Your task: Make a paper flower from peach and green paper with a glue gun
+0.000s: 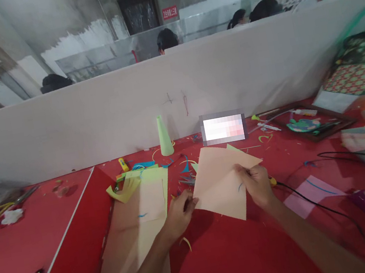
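A red tabletop (233, 264) spreads before me. At twelve o'clock I hold a peach sheet (215, 173): my right hand (257, 184) pinches its three o'clock edge, my left hand (182, 213) grips its eight o'clock corner. A pale green cone (165, 139) stands beyond, toward eleven o'clock.

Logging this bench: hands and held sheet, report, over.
Right hand gripping peach sheet; left hand at its left corner. Blue scrap, green cone beyond; neither blocks the hands.

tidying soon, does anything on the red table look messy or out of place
Yes: a curved yellow strip and a blue scrap lie loose on the red table left of the held peach sheet, like stray offcuts.
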`<state>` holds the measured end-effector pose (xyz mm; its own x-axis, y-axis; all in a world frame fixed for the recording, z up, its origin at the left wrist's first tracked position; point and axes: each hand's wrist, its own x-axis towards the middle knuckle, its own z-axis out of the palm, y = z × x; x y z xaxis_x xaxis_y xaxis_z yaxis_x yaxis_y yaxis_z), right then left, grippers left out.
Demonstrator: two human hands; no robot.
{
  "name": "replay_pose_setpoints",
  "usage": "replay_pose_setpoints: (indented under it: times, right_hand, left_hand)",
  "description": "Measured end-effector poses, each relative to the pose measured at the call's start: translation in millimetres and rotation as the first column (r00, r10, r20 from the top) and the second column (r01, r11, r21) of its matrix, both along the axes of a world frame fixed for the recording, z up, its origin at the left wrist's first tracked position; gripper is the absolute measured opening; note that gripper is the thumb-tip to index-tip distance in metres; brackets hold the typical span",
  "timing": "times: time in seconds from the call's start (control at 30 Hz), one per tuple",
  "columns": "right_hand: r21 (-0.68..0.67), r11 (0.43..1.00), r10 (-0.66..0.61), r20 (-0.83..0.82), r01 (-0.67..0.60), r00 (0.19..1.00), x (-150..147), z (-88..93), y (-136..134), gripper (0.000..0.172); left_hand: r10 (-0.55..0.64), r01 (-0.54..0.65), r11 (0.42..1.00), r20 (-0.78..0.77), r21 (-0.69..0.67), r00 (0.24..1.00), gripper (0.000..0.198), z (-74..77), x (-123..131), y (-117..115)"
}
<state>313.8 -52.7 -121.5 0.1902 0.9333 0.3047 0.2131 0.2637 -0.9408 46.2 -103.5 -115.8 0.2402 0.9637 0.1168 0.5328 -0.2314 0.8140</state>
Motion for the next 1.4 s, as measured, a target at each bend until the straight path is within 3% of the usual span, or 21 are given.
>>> replay_pose_setpoints:
  times: [0.13, 0.3, 0.37, 0.5, 0.67, 1.03, 1.13, 1.27, 1.4]
  right_hand:
    - [-0.047, 0.992, 0.116, -0.063, -0.119, 0.991, 0, 0.6, 2, 0.058]
    - [0.013, 1.000, -0.013, 0.002, 0.013, 1.000, -9, -1.3, -2, 0.057]
    - [0.048, 0.999, -0.007, 0.074, 0.003, 0.997, -12, -2.5, -5, 0.053]
    - [0.052, 0.987, 0.143, 0.189, -0.155, 0.972, -18, -2.0, -12, 0.042]
    - [0.042, 0.949, 0.291, 0.259, -0.312, 0.921, -24, 0.8, -17, 0.041]
    - [-0.077, 0.916, 0.392, 0.380, -0.393, 0.838, -24, -3.7, -12, 0.040]
    - [-0.083, 0.906, 0.416, 0.355, -0.415, 0.837, -24, -3.9, -12, 0.041]
    - [-0.130, 0.932, 0.359, 0.195, -0.339, 0.913, -22, -6.6, -8, 0.051]
    - [-0.252, 0.926, 0.277, -0.055, -0.282, 0.959, -20, -8.9, -3, 0.058]
  left_hand:
    - [-0.007, 0.008, 1.000, -0.050, 0.023, 0.999, 0.027, -1.4, -9, 0]
    - [-0.130, 0.130, 0.991, -0.059, -0.002, 0.990, 0.040, 1.0, -5, -5]
    - [-0.154, 0.155, 0.986, 0.021, -0.052, 0.988, 0.040, 3.1, 1, -7]
    - [-0.121, 0.164, 0.966, 0.211, -0.199, 0.970, 0.041, 4.3, 7, -10]
    - [-0.004, 0.067, 0.974, 0.279, -0.216, 0.960, 0.047, 2.2, 3, -5]
    - [0.246, -0.223, 0.969, 0.357, -0.105, 0.901, 0.051, 7.9, -4, 3]
    - [0.274, -0.255, 0.962, 0.370, -0.101, 0.888, 0.054, 6.8, -4, 2]
    - [0.281, -0.287, 0.957, 0.369, -0.040, 0.886, 0.041, -1.1, -8, 3]
    - [0.057, -0.073, 0.995, 0.230, 0.065, 0.972, 0.053, -11.7, -9, 3]
